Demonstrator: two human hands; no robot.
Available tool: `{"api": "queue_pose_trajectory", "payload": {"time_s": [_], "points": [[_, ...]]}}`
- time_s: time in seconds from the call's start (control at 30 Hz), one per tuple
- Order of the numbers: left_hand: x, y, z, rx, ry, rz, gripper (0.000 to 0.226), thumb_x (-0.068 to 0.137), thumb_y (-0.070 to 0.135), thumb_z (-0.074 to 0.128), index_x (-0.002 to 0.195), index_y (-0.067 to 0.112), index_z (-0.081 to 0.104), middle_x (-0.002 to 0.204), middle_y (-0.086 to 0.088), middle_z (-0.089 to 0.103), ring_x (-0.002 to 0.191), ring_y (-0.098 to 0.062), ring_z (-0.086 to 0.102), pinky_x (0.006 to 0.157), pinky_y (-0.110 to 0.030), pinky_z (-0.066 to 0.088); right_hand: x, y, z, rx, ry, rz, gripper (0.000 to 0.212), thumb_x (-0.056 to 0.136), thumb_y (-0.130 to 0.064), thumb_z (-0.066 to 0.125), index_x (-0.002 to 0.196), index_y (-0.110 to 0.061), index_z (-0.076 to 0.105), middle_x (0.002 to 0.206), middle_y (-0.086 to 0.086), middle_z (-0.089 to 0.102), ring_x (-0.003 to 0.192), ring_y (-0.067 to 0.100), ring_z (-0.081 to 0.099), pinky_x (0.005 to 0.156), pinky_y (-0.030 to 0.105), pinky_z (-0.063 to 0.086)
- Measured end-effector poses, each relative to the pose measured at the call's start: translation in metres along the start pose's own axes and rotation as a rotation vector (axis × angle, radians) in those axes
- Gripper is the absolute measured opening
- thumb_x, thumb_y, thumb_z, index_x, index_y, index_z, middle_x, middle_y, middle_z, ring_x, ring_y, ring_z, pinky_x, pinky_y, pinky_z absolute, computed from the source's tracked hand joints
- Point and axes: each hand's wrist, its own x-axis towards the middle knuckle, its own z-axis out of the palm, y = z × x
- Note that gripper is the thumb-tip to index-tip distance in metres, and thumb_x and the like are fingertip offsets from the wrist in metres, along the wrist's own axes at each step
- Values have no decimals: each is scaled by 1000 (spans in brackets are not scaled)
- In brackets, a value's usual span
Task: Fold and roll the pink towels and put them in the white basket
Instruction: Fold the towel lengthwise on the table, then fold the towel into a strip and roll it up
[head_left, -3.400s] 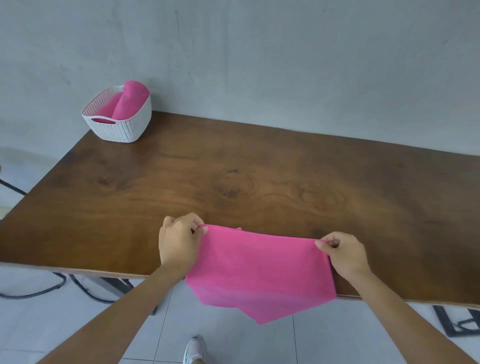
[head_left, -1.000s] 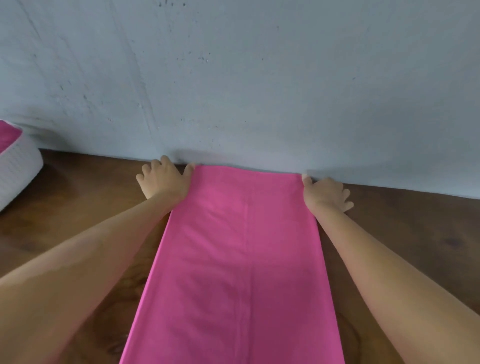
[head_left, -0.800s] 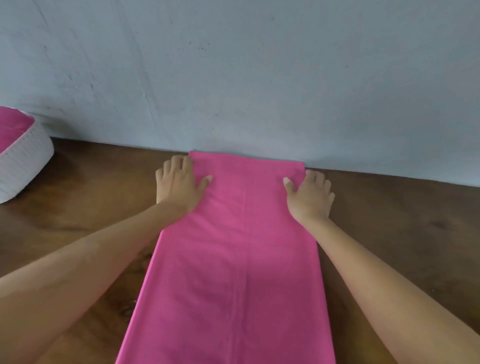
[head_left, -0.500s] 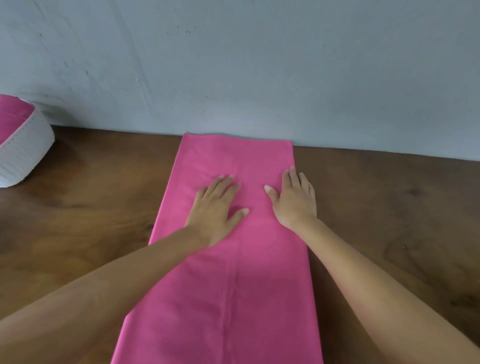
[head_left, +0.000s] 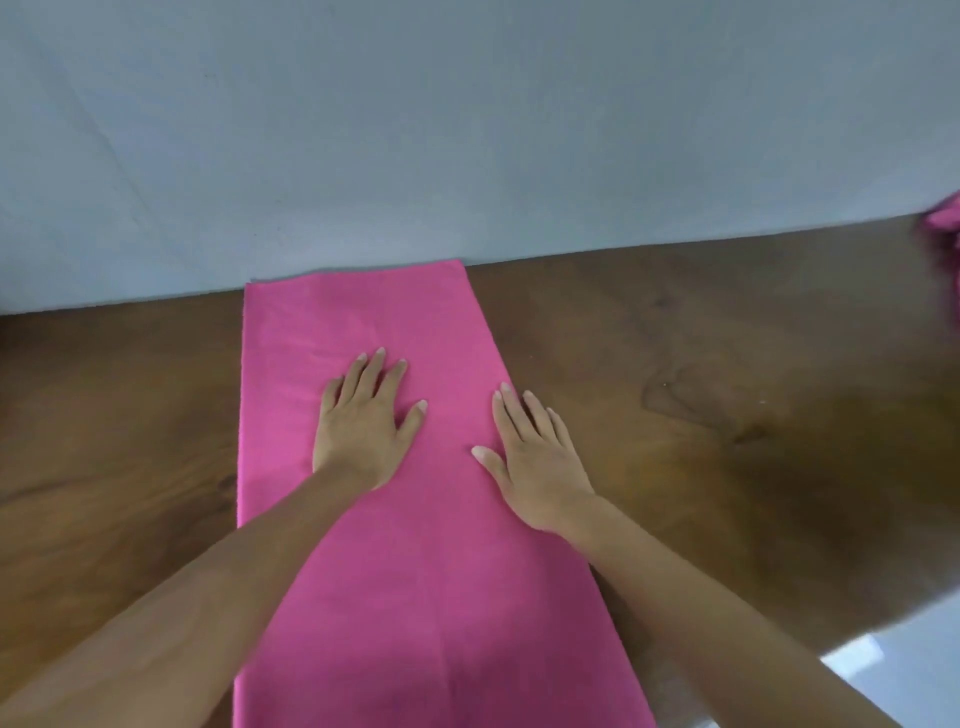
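Pink towel (head_left: 358, 317): lies flat as a long narrow strip on the wooden table (head_left: 727, 374). Its far short edge is against the grey wall (head_left: 467, 130); its near end runs out of frame at the bottom.

Left hand (head_left: 363, 431): palm down on the towel's middle, fingers straight and slightly spread, gripping nothing.

Right hand (head_left: 537, 467): palm down at the towel's right edge, fingers straight, thumb out, outer fingers over bare wood.

Far right frame edge: blurred pink object (head_left: 943, 223), possibly more cloth; cannot confirm.
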Motion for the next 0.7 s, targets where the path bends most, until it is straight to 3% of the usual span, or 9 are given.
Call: {"api": "queue_pose_trajectory", "payload": {"time_s": [0.33,0.7], "points": [[1,-1,-1,16,-25,31,71,101,63,20,159,23,25,168,-7,17,156,-28,10,125,-50,14,-130,-10,33,-13,28,122,75,99,-64,0,160,-22,-14,165,-13,-25,152,12,-22,126,36,-7],[3,0,0,25,-64,58,71,102,60,23,159,17,24,168,-13,15,155,-34,9,123,-55,12,-266,-20,66,110,89,329,76,97,-69,-9,161,-27,-9,167,-17,-10,153,7,-17,127,39,1]]}}
